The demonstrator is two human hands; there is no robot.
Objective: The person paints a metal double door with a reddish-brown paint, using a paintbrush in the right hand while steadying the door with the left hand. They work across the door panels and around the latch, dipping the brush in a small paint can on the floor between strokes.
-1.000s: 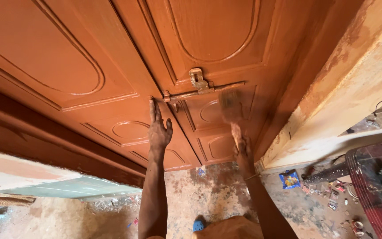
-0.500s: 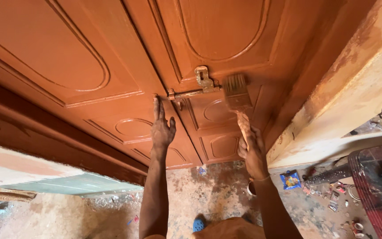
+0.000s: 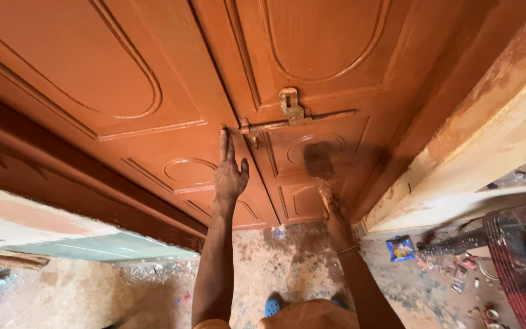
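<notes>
Paintbrush [image 3: 319,163], blurred, sits against the lower right panel of the orange-brown double door [image 3: 153,91], gripped by its handle in my right hand [image 3: 336,213]. My left hand [image 3: 229,173] presses flat, fingers spread, beside the centre seam, just below the painted latch [image 3: 290,109].

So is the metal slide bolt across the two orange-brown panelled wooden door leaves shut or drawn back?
Shut: the metal slide bolt spans the seam between both orange-brown panelled door leaves.

A paint-caked brush [image 3: 319,163] presses bristles-first against the orange double door's [image 3: 153,91] lower panel.
</notes>
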